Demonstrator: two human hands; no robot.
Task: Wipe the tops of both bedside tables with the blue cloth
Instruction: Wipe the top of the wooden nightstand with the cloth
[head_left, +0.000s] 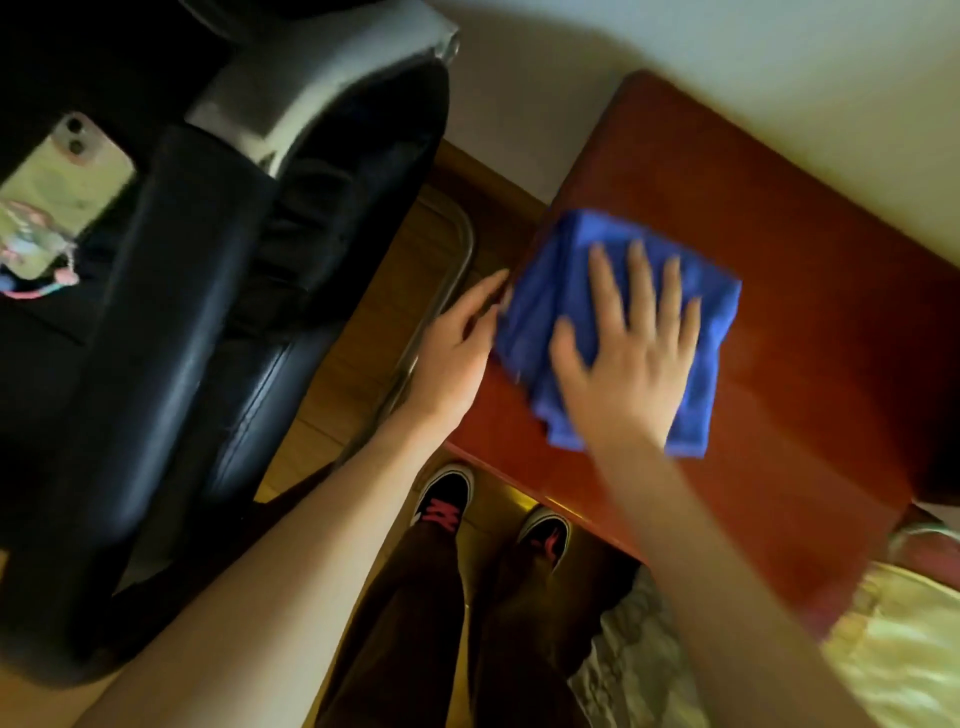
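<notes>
Head view, looking down. The blue cloth (618, 327), folded into a rough square, lies flat on the top of a reddish-brown bedside table (810, 322), toward the table's left front portion. The right hand (631, 358) rests palm-down on the cloth with fingers spread and extended; it presses rather than grips, and no fold of fabric is pinched between the fingers. The left hand (457, 345) is at the table's left edge, fingers loosely extended, its fingertips touching or nearly touching the cloth's left border; motion blur prevents telling whether it holds the fabric. Both forearms are bare and enter from the lower frame. The remaining table surface, to the right of and behind the cloth, is bare wood. To the left of the table stands a black padded chair (171, 364) with a pale armrest support; a phone (67, 176) in a light case lies on its seat. Below the table's front edge, two dark shoes (447, 493) with red laces stand on a wooden floor (363, 332). Light patterned bedding (893, 639) occupies the lower right corner.
</notes>
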